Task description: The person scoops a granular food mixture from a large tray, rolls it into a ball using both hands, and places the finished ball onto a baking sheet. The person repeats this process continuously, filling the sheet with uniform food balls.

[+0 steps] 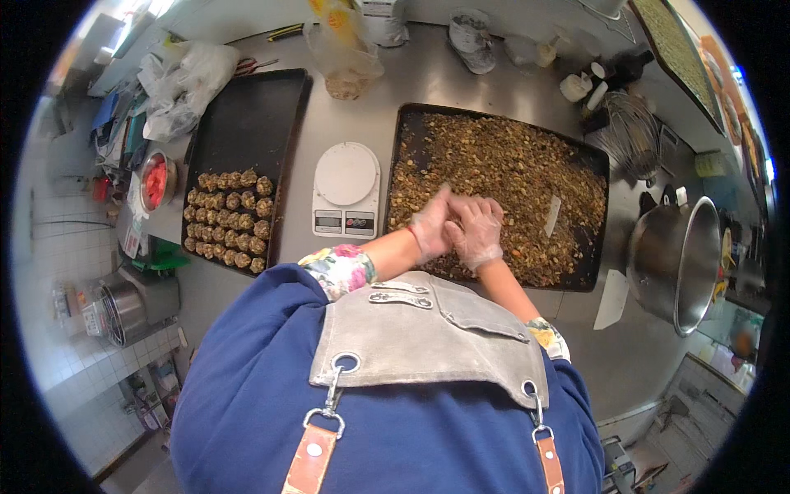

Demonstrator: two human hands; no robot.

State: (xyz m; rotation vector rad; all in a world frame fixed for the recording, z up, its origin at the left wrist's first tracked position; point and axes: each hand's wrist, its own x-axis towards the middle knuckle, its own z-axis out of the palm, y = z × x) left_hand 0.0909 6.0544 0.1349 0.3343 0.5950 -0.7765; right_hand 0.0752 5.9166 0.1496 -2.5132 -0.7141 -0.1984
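Note:
Both my hands wear clear plastic gloves and meet over the near part of a dark baking tray (410, 131). The tray holds a loose, crumbly mix of nuts and seeds (524, 167). My left hand (432, 227) is cupped against my right hand (480, 231), whose fingers are bent over. What lies between the palms is mostly hidden. A flat white scraper (553, 216) rests on the mix to the right. Left of this tray stands a white digital kitchen scale (347, 174) with a bare round platform. Farther left, rows of nut balls (229, 219) fill the near half of a second dark tray (250, 117).
A metal bowl with red contents (155, 180) sits beyond the left tray, near crumpled plastic bags (185, 83). At right are a large steel bowl (663, 262), a white plastic scraper (611, 300) and a wire whisk (631, 129). Bagged ingredients (347, 62) stand along the back.

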